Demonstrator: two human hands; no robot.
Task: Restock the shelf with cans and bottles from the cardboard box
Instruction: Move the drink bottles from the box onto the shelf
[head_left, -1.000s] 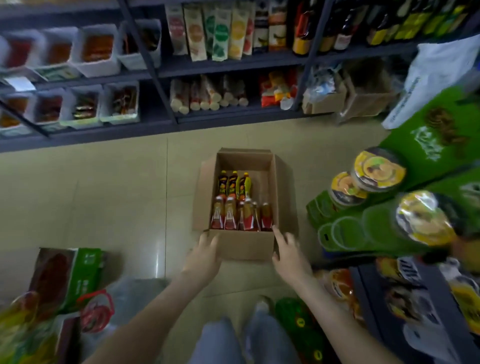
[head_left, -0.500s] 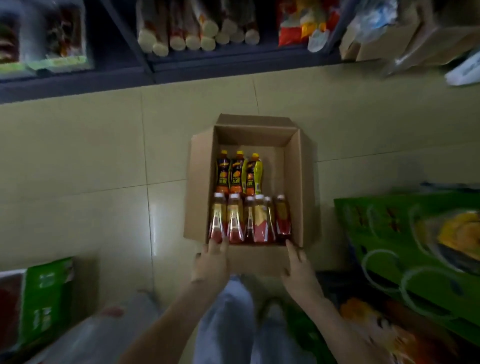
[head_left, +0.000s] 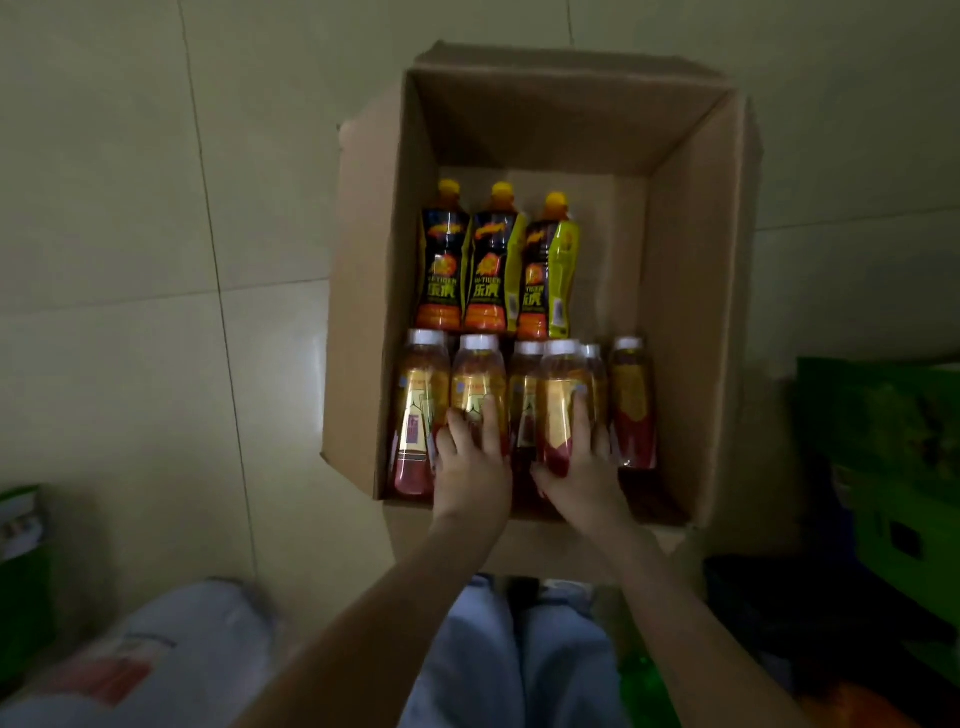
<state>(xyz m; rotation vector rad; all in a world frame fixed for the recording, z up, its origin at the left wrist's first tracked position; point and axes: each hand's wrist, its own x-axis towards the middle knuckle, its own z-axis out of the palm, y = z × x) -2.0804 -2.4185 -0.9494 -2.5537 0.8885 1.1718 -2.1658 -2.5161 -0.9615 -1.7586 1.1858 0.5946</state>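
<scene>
Cardboard box (head_left: 696, 312): stands open on the tiled floor (head_left: 130, 260), flaps folded outward, directly in front of the person's knees in light jeans (head_left: 467, 665).

Contents: two rows of bottles lying flat, caps toward the far wall.
- Far row: three orange-capped Hi-Tiger bottles (head_left: 488, 265) side by side against the left half of the box. The space to their right is bare cardboard.
- Near row: white-capped bottles of red drink (head_left: 631, 405) packed across the width. The exact count is uncertain where they overlap.

Left hand (head_left: 472, 457): reaches over the near wall and rests on the second white-capped bottle (head_left: 478, 374) from the left. Its fingers (head_left: 488, 415) lie along the top of the label, slightly bent. Whether they close round the bottle cannot be told.

Right hand (head_left: 582, 467): grasps the raised white-capped bottle (head_left: 561, 384), which sits on top of its neighbours near the middle of the row. The thumb is on the bottle's left side and the fingers are over its top and right side.

A green carton (head_left: 883, 441) stands on the floor right of the box, blurred.
</scene>
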